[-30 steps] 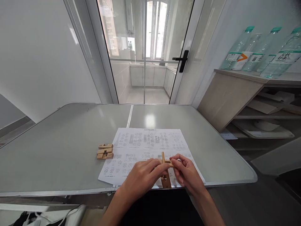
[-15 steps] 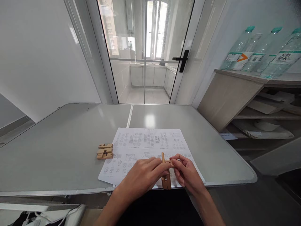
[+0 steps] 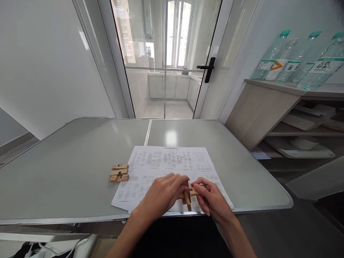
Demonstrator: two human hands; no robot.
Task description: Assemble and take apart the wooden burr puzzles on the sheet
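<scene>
My left hand (image 3: 161,195) and my right hand (image 3: 209,195) meet over the near edge of a printed instruction sheet (image 3: 172,163). Between them they grip a small assembly of notched wooden pieces (image 3: 187,196), crossed together, resting low on the paper. The left fingers curl round the upright piece; the right fingers pinch the crosswise piece from the right. Three more notched wooden pieces (image 3: 119,172) lie side by side on the grey table (image 3: 67,161), left of the sheet and apart from both hands.
A glass door with a black handle (image 3: 206,69) stands behind the table. A wooden shelf unit (image 3: 271,107) at the right carries several plastic water bottles (image 3: 295,57). The table's near edge runs just below my hands.
The wooden assembly, held upright a little above the sheet before, has been tipped and lowered onto the paper. Both hands came closer together and slightly away from me.
</scene>
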